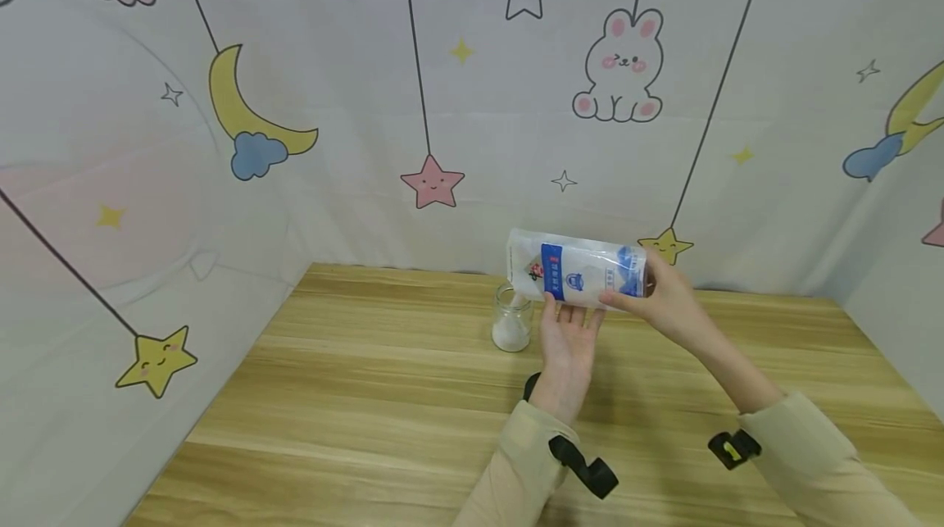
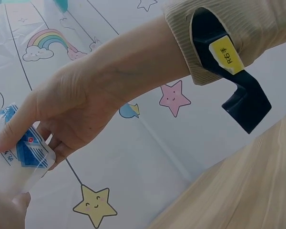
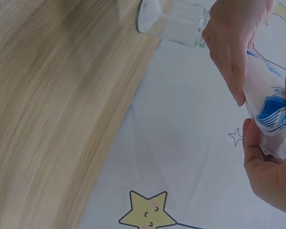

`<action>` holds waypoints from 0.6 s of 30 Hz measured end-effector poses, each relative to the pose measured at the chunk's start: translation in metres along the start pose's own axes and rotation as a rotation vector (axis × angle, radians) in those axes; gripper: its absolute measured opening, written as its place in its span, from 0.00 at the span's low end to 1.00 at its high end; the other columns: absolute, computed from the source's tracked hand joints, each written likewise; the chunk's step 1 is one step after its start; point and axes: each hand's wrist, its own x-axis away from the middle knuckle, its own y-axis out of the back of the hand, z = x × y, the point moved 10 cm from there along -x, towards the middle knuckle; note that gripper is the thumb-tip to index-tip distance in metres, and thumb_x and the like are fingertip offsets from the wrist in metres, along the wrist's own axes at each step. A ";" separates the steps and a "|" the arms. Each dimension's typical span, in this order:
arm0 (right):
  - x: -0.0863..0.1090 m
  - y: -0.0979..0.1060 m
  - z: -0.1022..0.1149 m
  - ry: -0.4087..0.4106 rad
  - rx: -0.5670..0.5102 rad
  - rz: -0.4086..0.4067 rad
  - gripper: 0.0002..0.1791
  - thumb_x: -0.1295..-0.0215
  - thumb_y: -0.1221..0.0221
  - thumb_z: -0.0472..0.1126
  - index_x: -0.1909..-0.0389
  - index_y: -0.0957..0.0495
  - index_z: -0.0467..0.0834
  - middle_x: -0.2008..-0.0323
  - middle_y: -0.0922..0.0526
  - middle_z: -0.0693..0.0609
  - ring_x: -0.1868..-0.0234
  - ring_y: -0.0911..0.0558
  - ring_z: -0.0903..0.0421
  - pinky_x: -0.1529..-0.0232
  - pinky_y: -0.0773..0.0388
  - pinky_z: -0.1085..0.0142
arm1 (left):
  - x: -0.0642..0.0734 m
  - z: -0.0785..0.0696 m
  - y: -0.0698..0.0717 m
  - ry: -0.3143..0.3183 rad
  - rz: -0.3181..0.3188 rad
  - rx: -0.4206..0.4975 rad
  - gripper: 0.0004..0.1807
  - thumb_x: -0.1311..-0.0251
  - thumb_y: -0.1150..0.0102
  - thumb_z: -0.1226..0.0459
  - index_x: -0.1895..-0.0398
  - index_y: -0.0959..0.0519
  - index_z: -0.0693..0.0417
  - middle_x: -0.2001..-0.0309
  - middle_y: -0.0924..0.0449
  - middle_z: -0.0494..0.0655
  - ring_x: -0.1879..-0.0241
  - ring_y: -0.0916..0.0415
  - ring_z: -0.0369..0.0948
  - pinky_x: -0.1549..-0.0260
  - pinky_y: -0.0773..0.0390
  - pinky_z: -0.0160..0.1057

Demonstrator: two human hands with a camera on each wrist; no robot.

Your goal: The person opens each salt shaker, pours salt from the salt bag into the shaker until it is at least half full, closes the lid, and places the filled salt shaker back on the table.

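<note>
The right hand (image 1: 667,297) grips the printed bag (image 1: 590,265) at its right end, thumb on the front and fingers behind; the left hand (image 1: 566,351) supports the bag from beneath, palm up, its fingers looking fairly straight where they meet the plastic; the bag lies nearly level above the table (image 1: 354,396), its left end over the mouth of the glass jar (image 1: 510,322), which stands upright with white contents (image 1: 509,336) inside; whether grains are falling at this instant is too small to tell. The likeliest trouble seems a spill: a little more tilt, or a squeeze of the soft bag, could send a rush of its contents past the narrow rim; sliding the bag sideways could carry its end off the mouth; the left hand is just beside the jar, so a bump from it, or from the bag pressing on the rim, could tip the glass over. Behind the jar the table's far edge is near, with the patterned cloth (image 1: 509,125) rising beyond it, so there seems little room to push away; the roomier ground is the wood to the left and on the near side, while to the right the forearm and the black wrist mount (image 1: 733,449) take up space.
</note>
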 end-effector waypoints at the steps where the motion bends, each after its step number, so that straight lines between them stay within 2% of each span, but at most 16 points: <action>1: 0.000 0.000 0.000 -0.002 0.002 0.000 0.36 0.42 0.33 0.48 0.38 0.39 0.39 0.55 0.22 0.39 0.63 0.22 0.54 0.67 0.19 0.66 | 0.000 0.000 0.000 0.001 0.000 0.004 0.27 0.24 0.68 0.53 0.29 0.47 0.59 0.31 0.37 0.59 0.30 0.39 0.51 0.35 0.31 0.52; 10: 0.000 -0.001 0.002 0.012 0.013 -0.009 0.36 0.41 0.34 0.49 0.38 0.40 0.40 0.55 0.23 0.40 0.62 0.22 0.53 0.67 0.20 0.67 | -0.001 0.000 0.000 0.003 -0.002 0.032 0.28 0.24 0.67 0.54 0.29 0.47 0.60 0.32 0.37 0.59 0.29 0.39 0.52 0.36 0.30 0.52; 18: 0.001 0.000 0.001 0.026 -0.003 -0.017 0.33 0.40 0.35 0.48 0.39 0.39 0.40 0.56 0.22 0.41 0.64 0.22 0.57 0.68 0.20 0.67 | -0.001 0.000 0.000 0.008 0.001 0.030 0.29 0.25 0.65 0.53 0.29 0.48 0.59 0.31 0.38 0.58 0.29 0.41 0.52 0.36 0.31 0.53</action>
